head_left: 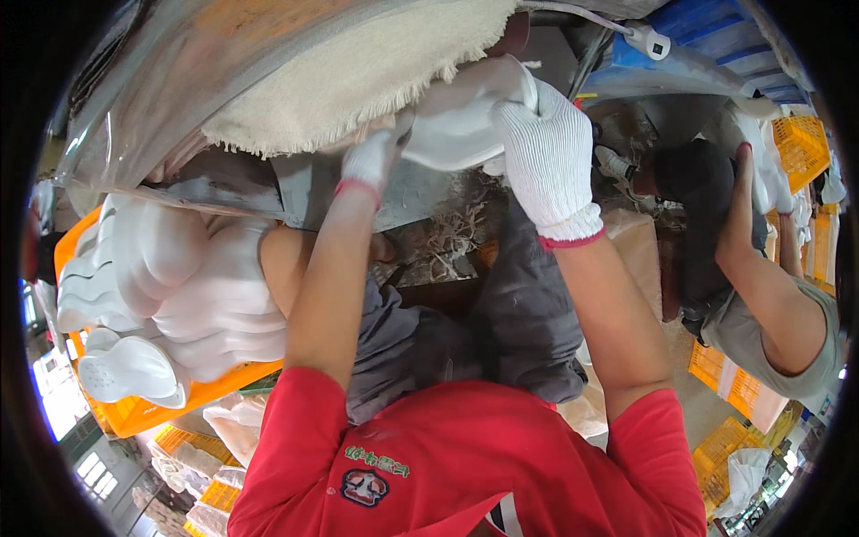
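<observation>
In the head view, your right hand [548,154], in a white knitted glove, has its fingers closed on the right end of a curved white piece [455,121], the thumb pressed near the rim, with no visible gap in the grip. The piece spans the space between your two sets of fingers. Your left hand [367,164], gloved alike, is at its left end; those fingertips are partly hidden, so you cannot tell how tightly they close. Just above your left fingers lies a cream fringed cloth [358,85]. Well down and left of them, white moulded pieces [192,277] are stacked in an orange crate [134,413]. Well apart, right of your right fingers, sits a co-worker [787,322] in a grey-green top.
</observation>
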A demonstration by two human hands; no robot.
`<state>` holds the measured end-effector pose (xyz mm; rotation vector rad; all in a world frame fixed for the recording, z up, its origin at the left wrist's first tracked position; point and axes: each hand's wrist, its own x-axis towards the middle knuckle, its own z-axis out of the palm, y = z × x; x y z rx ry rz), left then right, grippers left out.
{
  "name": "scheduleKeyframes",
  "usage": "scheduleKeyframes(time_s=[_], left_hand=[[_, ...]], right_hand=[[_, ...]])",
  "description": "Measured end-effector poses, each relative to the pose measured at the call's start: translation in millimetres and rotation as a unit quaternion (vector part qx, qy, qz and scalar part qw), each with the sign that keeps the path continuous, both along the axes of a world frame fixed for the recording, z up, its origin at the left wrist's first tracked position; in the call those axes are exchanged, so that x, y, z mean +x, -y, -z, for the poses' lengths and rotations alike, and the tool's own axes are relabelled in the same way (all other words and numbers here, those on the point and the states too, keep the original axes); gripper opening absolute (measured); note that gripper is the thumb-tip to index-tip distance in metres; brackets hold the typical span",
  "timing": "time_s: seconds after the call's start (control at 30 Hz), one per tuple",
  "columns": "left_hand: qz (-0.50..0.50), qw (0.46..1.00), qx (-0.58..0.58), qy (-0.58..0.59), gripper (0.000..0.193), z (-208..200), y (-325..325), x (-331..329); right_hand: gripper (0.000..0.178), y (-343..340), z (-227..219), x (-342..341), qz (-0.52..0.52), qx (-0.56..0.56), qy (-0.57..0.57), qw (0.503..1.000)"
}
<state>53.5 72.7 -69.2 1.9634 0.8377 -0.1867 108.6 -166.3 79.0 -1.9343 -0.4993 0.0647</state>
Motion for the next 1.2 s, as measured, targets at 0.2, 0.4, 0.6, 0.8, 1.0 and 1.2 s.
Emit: scheduleKeyframes(time_s=[0.2,0.4,0.6,0.8,1.0,1.2], left_hand=[[-0.001,0.995,0.085,-0.048,0.118,-89.3,28.0,-70.7],[0.121,0.988,-0.013,0.096,0.092,-81.2,44.1,-76.1],[0.052,0.941,-0.282,0.180,0.056,-81.1,84.1,-67.2],[-0.158,0.847,-0.429,0.272,0.039,-91.5,147.7,-29.9],[-0.270,0.831,-0.412,0.258,0.047,-89.3,169.4,21.2],[0.091,0.968,0.192,0.136,0.039,-45.4,98.0,50.8]], right_hand=[[0.027,-7.9,17.4,28.3,0.024,-0.060,0.059,0.996],[0.012,-13.9,30.1,58.3,-0.083,-0.394,0.494,0.770],[0.012,-15.2,16.1,52.2,-0.108,-0.382,0.491,0.776],[0.048,30.3,-42.2,-27.5,-0.037,-0.016,-0.292,0.956],[0.111,50.8,-35.5,-76.2,0.099,-0.002,-0.067,0.993],[0.087,17.8,5.3,-26.5,0.092,-0.120,0.179,0.972]])
